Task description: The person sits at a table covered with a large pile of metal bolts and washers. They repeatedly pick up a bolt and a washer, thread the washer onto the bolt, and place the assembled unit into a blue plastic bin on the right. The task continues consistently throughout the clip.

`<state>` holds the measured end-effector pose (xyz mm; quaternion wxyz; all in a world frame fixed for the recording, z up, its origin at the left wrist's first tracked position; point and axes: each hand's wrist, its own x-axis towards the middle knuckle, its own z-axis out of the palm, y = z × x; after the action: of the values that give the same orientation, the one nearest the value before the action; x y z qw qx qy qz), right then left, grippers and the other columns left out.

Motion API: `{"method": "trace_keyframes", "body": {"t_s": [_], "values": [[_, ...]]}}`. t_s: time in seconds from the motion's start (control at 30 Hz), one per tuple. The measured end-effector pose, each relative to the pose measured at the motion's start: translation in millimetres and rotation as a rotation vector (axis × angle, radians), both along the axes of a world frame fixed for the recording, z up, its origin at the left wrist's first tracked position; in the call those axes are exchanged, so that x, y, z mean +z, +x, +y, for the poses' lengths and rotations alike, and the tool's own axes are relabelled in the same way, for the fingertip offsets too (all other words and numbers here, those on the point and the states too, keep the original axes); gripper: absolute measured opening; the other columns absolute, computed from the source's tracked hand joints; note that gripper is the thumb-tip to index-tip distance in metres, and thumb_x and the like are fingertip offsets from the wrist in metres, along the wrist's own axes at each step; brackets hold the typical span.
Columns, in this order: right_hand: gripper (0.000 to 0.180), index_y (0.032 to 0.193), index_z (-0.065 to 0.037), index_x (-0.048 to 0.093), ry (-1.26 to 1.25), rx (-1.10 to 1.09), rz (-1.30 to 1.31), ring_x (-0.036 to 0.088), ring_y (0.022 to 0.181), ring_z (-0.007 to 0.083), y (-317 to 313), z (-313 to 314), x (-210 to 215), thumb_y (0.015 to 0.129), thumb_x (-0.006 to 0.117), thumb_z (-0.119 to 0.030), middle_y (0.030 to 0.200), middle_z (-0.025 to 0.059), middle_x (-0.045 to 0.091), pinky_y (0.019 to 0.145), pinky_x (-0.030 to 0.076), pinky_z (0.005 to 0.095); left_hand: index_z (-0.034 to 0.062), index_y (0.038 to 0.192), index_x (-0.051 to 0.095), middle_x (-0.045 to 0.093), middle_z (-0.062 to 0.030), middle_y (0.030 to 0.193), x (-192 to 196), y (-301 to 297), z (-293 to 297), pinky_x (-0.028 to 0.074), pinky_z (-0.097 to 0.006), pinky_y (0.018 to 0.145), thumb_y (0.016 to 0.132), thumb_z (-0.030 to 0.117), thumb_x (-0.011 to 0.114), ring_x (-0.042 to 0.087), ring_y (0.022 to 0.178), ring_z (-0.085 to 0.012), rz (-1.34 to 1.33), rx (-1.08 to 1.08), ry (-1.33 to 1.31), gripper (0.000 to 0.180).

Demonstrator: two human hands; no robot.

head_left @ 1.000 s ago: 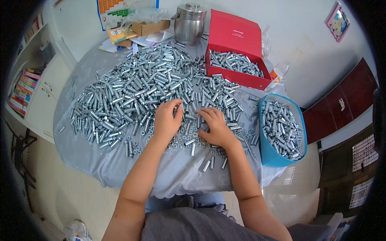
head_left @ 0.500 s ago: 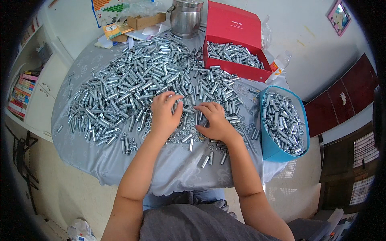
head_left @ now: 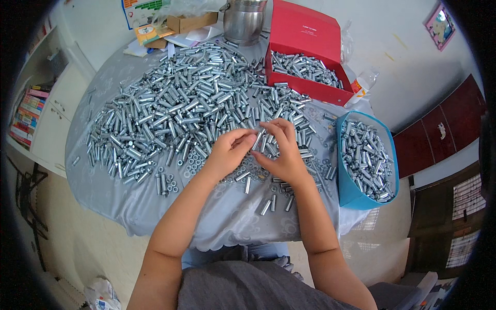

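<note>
A heap of silver metal cylinders (head_left: 175,98) spreads over the cloth-covered counter (head_left: 106,188), with loose nuts (head_left: 194,161) along its near edge. The left hand (head_left: 251,136) is narrow, thumb and forefinger brought together beside a single cylinder (head_left: 259,138) between the hands. The right hand (head_left: 258,139) curves wider around it; which one grips it, I cannot tell. Further right, an open red box (head_left: 328,96) and a blue bin (head_left: 351,192) hold more cylinders.
</note>
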<state>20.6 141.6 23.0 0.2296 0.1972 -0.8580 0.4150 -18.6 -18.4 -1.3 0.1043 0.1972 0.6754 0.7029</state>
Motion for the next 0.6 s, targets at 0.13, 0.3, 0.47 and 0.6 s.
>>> {"method": "trace_keyframes", "body": {"t_s": [0.13, 0.3, 0.47, 0.6], "values": [[0.050, 0.112, -0.003, 0.051, -0.123, 0.105, -0.095, 0.052, 0.094, 0.0207, -3.3, 0.9, -6.7, 0.066, 0.071, -0.004, 0.104, 0.0107, 0.045, 0.078, 0.045, 0.0291, -0.0047, 0.105, 0.055, 0.062, -0.0086, 0.094, -1.8, -1.4, 1.5, 0.045, -0.022, 0.074, 0.084, 0.013, 0.057, 0.058, 0.084, -0.0106, -0.178, -0.077, 0.171, 0.027], [0.031, 0.108, 0.002, 0.052, -0.631, 0.244, -0.390, 0.056, 0.084, 0.0135, -11.6, 6.1, -18.2, 0.079, 0.061, -0.004, 0.098, 0.0081, 0.053, 0.074, 0.049, 0.0263, -0.0057, 0.105, 0.055, 0.061, -0.0098, 0.095, 2.3, -4.5, -1.5, 0.046, -0.024, 0.078, 0.084, 0.010, 0.056, 0.059, 0.088, -0.0134, -0.170, -0.111, 0.088, 0.027], [0.020, 0.098, 0.004, 0.056, -0.703, 0.141, -0.605, 0.056, 0.082, 0.0110, -11.7, 9.6, -14.7, 0.083, 0.058, -0.009, 0.089, 0.0059, 0.059, 0.074, 0.045, 0.0230, -0.0037, 0.105, 0.056, 0.062, -0.0069, 0.093, 4.3, 0.0, -0.4, 0.045, -0.021, 0.075, 0.084, 0.012, 0.057, 0.057, 0.084, -0.0099, -0.216, -0.145, 0.109, 0.026], [0.018, 0.095, 0.003, 0.056, -0.692, 0.161, -0.595, 0.056, 0.081, 0.0103, -8.8, 6.5, -13.1, 0.083, 0.059, -0.010, 0.087, 0.0050, 0.060, 0.073, 0.045, 0.0224, -0.0034, 0.106, 0.055, 0.062, -0.0071, 0.093, 7.2, -0.1, -3.0, 0.045, -0.021, 0.075, 0.084, 0.014, 0.057, 0.057, 0.084, -0.0102, -0.213, -0.168, 0.066, 0.028]]}}
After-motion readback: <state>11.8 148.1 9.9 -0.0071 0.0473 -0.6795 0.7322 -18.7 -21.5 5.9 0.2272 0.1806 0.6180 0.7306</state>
